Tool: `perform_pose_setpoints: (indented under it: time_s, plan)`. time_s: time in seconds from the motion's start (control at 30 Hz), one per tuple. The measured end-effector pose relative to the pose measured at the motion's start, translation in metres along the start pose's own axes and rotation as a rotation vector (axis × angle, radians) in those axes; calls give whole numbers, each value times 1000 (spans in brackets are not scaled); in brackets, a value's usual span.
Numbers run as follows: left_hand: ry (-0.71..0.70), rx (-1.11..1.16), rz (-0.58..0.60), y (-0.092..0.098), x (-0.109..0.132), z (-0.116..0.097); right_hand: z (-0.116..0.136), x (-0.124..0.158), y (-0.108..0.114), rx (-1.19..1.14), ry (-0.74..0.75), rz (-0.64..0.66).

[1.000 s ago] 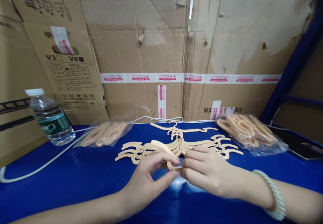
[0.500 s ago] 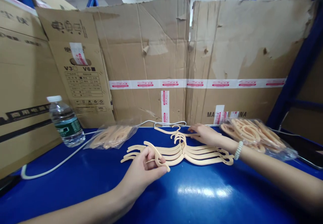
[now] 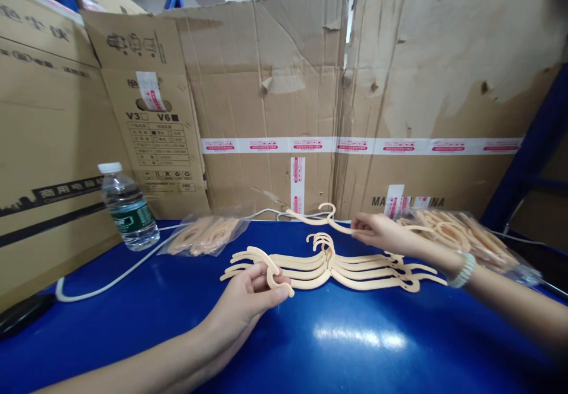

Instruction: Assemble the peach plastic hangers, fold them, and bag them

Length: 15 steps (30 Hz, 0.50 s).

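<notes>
Several beige plastic hangers (image 3: 355, 267) lie stacked in a row on the blue table (image 3: 346, 346). My left hand (image 3: 246, 305) is closed on a small curved beige plastic piece (image 3: 274, 270) just in front of the stack's left end. Beyond the stack, my right hand (image 3: 384, 233) pinches one single hanger (image 3: 322, 219) by its right arm and holds it lifted off the table. A pale bead bracelet (image 3: 461, 270) is on my right wrist.
Two clear bags of beige pieces lie on the table, one at the back left (image 3: 204, 234) and one at the right (image 3: 465, 237). A water bottle (image 3: 128, 207) stands at the left beside a white cable (image 3: 110, 275). Cardboard boxes (image 3: 275, 98) wall the back.
My right hand left the piece held by both hands, reached to the back of the table, took the single hanger and lifted it. My left hand kept the curved piece.
</notes>
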<state>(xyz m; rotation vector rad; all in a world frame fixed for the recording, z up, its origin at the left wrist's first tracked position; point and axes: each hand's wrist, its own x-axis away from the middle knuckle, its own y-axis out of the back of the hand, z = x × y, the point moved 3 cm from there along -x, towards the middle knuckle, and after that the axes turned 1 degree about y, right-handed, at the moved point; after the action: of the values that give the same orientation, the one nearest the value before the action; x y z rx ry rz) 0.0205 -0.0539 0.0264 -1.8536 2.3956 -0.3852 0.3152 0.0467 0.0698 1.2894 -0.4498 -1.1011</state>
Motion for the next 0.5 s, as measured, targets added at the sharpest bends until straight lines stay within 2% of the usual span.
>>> perform_pose_setpoints:
  time_s: [0.13, 0.27, 0.37, 0.5]
  plan:
    - [-29, 14, 5, 0, 0, 0, 10, 25, 13, -24, 10, -115]
    - [-40, 43, 2, 4, -1, 5, 27, 56, 6, -89, 63, -202]
    - [-63, 55, -7, 7, -1, 7, 37, 73, -4, -144, 85, -214]
    - [-80, 85, -20, 11, -3, 6, 45, 82, -8, -177, 158, -159]
